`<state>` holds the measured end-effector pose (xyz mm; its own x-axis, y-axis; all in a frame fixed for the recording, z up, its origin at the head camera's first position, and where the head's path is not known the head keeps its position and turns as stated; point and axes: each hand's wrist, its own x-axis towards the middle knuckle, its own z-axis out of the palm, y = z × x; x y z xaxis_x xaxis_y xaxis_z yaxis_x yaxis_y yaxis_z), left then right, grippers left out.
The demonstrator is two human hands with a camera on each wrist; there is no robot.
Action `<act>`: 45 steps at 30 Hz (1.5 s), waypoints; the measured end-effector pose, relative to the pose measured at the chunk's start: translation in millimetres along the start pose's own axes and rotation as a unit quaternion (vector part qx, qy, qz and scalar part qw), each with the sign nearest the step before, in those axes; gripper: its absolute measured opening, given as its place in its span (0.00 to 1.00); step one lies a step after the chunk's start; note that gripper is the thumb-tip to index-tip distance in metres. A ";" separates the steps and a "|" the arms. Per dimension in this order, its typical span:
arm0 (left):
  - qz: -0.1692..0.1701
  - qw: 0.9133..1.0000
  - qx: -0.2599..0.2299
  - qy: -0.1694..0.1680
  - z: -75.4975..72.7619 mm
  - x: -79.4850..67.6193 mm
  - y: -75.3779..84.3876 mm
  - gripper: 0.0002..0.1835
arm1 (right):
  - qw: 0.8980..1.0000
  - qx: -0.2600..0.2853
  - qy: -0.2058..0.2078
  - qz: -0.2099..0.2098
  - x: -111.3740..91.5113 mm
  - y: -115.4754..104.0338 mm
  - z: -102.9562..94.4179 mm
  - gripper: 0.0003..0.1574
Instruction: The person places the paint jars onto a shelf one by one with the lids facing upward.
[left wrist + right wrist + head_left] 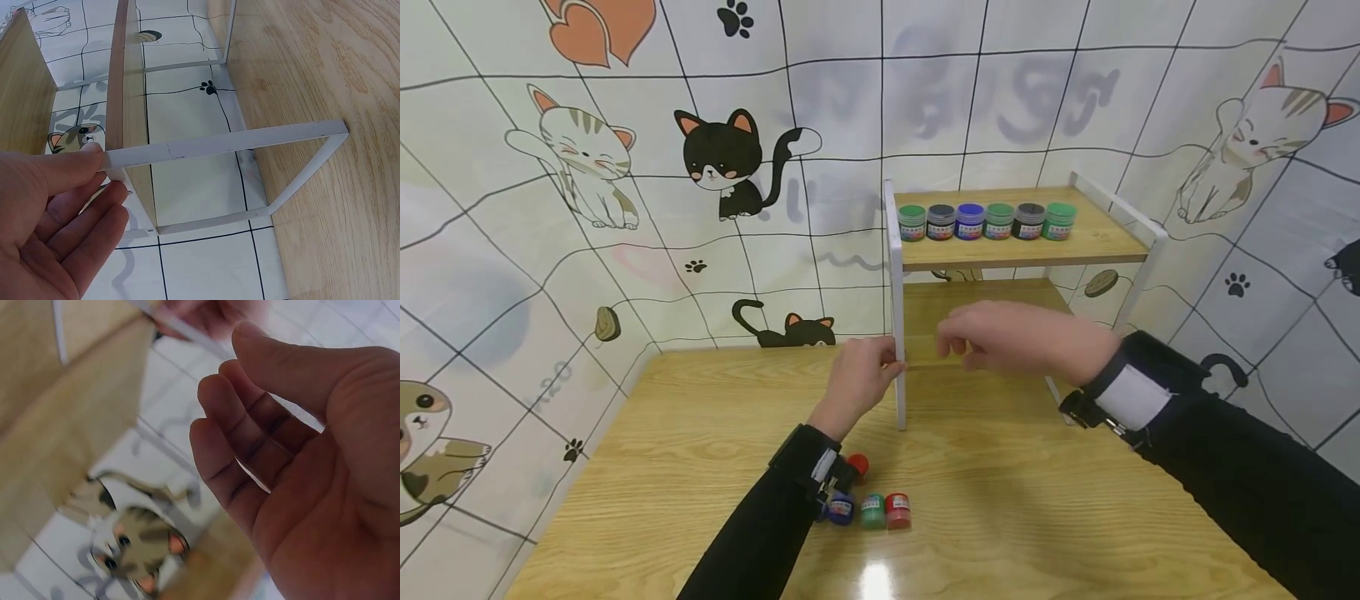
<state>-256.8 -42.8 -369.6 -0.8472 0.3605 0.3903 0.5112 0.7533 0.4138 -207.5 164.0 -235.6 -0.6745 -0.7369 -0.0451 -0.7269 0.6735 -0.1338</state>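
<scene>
A two-tier shelf with wooden boards (1022, 255) and white side frames stands on the table. My left hand (859, 377) pinches the front white post (896, 275) of its left side frame, near the lower board (925, 312). The left wrist view shows the thumb (75, 167) against that bar and the fingers curled beside it. In front of the lower board hovers my right hand (1026, 337), its fingers loosely bent. Its palm (331, 494) faces the right wrist camera and holds nothing. Several small paint jars (970, 222) with green, dark and blue lids line the upper board.
On the wooden table (715, 433), near my left forearm, stand a blue jar (841, 508), a green jar (873, 512) and a red jar (898, 511). A red-lidded jar (858, 463) is partly hidden behind the left wrist. A cat-patterned wall covering (850, 100) rises behind.
</scene>
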 end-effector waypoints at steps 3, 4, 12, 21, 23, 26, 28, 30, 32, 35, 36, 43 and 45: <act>0.001 1.000 -0.001 0.002 0.0 -0.1 -0.7 0.05 | 1.000 0.010 -0.029 -0.005 8.2 -2.8 22.3 0.16; 0.002 1.000 -0.001 0.003 0.0 -0.2 -0.9 0.05 | 0.999 0.016 -0.040 -0.004 10.9 -4.1 31.1 0.16; 0.005 1.000 -0.010 0.002 2.2 -3.0 -1.8 0.05 | 0.991 0.048 -0.126 0.013 28.8 -12.2 113.8 0.15; 0.010 1.000 -0.007 0.005 1.8 -3.1 -0.4 0.08 | 0.986 0.100 -0.131 0.001 33.2 -17.9 164.5 0.19; 0.011 1.000 -0.004 0.005 1.5 -2.6 -0.1 0.08 | 0.985 0.115 -0.125 0.002 32.8 -16.6 173.0 0.20; 0.009 1.000 -0.003 0.005 1.5 -2.8 -0.2 0.08 | 0.983 0.139 -0.117 0.014 32.7 -16.8 186.0 0.25; 0.008 1.000 -0.002 0.005 1.7 -3.2 -0.4 0.08 | 0.982 0.152 -0.109 0.022 32.6 -17.3 195.0 0.31; 0.009 1.000 -0.003 0.006 1.8 -3.5 -0.4 0.09 | 0.981 0.164 -0.102 0.027 32.7 -18.0 203.7 0.37; 0.009 1.000 -0.002 0.007 1.7 -3.3 -0.4 0.09 | 0.980 0.172 -0.095 0.031 32.9 -18.6 211.1 0.41; 0.012 1.000 -0.001 0.009 2.0 -2.6 -0.8 0.08 | 0.978 0.185 -0.088 0.045 33.2 -19.7 219.8 0.41; 0.014 1.000 0.000 0.010 1.8 -2.4 -0.8 0.08 | 0.977 0.187 -0.086 0.049 33.3 -20.1 222.1 0.40; 0.013 1.000 -0.004 0.014 1.2 -0.5 -2.0 0.08 | 0.983 0.162 -0.067 0.058 33.0 -21.3 235.8 0.38; 0.011 1.000 -0.005 0.015 0.7 -0.6 -2.1 0.08 | 0.983 0.159 -0.065 0.059 33.4 -21.0 237.9 0.37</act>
<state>-257.5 -44.3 -371.3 -0.8308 0.3610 0.4235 0.5317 0.7397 0.4125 -184.1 111.6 -469.8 -0.7150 -0.6694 -0.2017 -0.5529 0.7180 -0.4228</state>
